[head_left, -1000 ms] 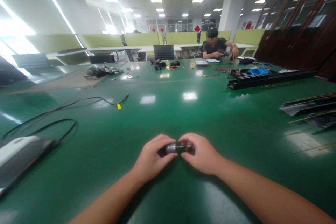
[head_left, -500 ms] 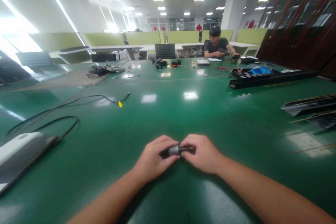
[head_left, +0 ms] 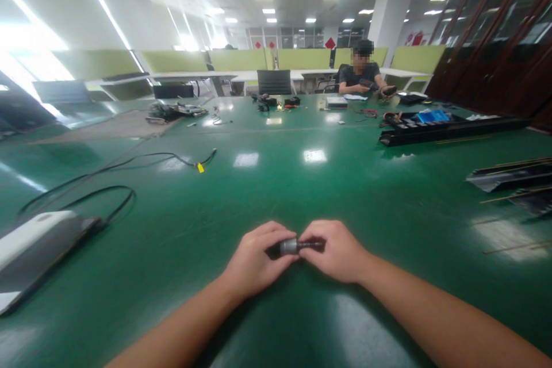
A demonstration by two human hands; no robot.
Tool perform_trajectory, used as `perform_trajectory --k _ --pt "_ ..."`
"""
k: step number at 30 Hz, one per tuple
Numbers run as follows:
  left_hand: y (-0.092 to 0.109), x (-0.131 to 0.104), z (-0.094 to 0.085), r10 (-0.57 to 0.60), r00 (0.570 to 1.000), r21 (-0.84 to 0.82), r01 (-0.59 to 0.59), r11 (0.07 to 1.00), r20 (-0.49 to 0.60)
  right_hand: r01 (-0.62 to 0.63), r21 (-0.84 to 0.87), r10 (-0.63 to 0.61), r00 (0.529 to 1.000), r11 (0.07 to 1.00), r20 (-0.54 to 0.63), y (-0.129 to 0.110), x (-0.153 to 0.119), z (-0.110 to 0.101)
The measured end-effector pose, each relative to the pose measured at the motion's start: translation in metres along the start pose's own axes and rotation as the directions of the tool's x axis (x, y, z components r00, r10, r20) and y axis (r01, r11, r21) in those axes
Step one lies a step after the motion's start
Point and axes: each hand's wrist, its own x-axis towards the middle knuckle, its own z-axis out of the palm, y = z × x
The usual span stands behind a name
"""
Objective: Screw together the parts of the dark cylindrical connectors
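Near the front middle of the green table, my left hand (head_left: pixel 255 253) is closed around a short grey and black cylinder (head_left: pixel 288 246). A thin dark shaft (head_left: pixel 309 245) sticks out of the cylinder to the right. My right hand (head_left: pixel 336 250) pinches around this shaft, its fingertips beside the cylinder's end. The two hands nearly touch, and the fingers hide parts of the object.
At the left, a white and grey device (head_left: pixel 38 247) lies by a black cable (head_left: pixel 125 198) with a yellow tag (head_left: pixel 200 168). Black rails (head_left: pixel 452 131) lie at the right. Across the table (head_left: pixel 276 184) sits a person (head_left: pixel 360 77) holding a dark tool.
The whole view has shifted slightly, so most things appear a little further right. Both hands keep their hold on the object. The person across the table has moved their hands slightly.
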Motion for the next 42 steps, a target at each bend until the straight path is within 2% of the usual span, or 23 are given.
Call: perform_trajectory --k 42 --pt "-0.0041 -0.0014 -0.0029 0.001 1.000 0.016 -0.001 1.000 -0.016 -0.019 -0.035 0.019 1.000 0.999 -0.013 0.0023 0.0011 -0.0011"
